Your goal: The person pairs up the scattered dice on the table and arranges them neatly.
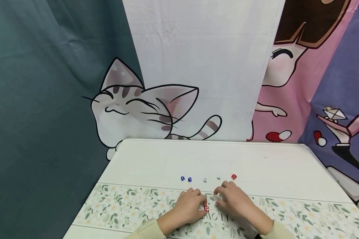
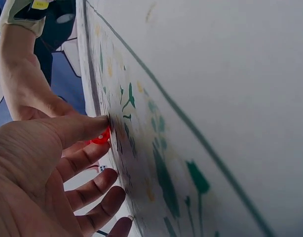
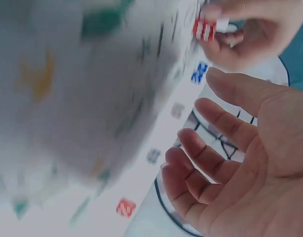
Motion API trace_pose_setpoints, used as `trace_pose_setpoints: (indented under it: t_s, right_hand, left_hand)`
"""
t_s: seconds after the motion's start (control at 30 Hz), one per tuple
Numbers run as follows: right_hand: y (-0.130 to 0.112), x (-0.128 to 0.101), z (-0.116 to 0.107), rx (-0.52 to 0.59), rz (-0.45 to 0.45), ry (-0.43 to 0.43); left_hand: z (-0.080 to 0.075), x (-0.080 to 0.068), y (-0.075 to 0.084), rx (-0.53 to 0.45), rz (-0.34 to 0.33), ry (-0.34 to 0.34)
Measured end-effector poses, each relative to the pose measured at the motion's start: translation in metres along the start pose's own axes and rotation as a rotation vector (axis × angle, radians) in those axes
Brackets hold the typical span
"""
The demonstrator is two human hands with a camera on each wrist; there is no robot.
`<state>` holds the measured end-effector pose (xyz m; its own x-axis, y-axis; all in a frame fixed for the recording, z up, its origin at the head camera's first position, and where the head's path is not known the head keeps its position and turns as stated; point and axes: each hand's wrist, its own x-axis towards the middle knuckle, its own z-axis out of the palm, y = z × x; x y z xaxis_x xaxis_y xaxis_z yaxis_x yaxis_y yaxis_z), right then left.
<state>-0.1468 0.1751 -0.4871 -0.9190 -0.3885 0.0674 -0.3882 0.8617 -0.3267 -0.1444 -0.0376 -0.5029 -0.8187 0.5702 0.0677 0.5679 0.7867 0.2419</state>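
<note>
My left hand (image 1: 189,205) pinches a red die (image 1: 206,208) with white pips between thumb and index finger, low over the flowered band of the table. In the left wrist view the thumb covers much of this red die (image 2: 100,137), while the other fingers are loosely bent. Just to the right, my right hand (image 1: 234,199) is spread with relaxed fingers and holds nothing. Beyond both hands lies a row of dice: two blue dice (image 1: 189,179) on the left, two white dice (image 1: 205,180) in the middle and another red die (image 1: 234,176) on the right.
The white table (image 1: 149,159) carries a band of flowers and leaves (image 1: 128,202), with printed lettering between the hands. At the table's far edge hangs a curtain (image 1: 203,66) with a cartoon cat; a dark green curtain (image 1: 48,132) is at left.
</note>
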Motion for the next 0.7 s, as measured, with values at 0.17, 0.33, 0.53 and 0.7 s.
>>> trace_pose_setpoints:
  t_s: [0.17, 0.33, 0.53, 0.7]
  right_hand:
    - [0.018, 0.005, -0.014, -0.017, 0.035, 0.049]
    - [0.037, 0.008, -0.026, 0.002, 0.066, 0.057]
    - [0.058, 0.013, -0.03, 0.026, 0.082, 0.082]
    - [0.072, 0.018, -0.028, 0.032, 0.101, 0.081]
  left_hand:
    - [0.0, 0.0, -0.001, -0.006, 0.0, -0.002]
    - [-0.001, 0.0, 0.0, -0.008, 0.002, 0.001]
    - [0.0, -0.001, -0.001, -0.009, 0.009, 0.005]
    - [0.002, -0.001, -0.003, -0.023, 0.01, -0.008]
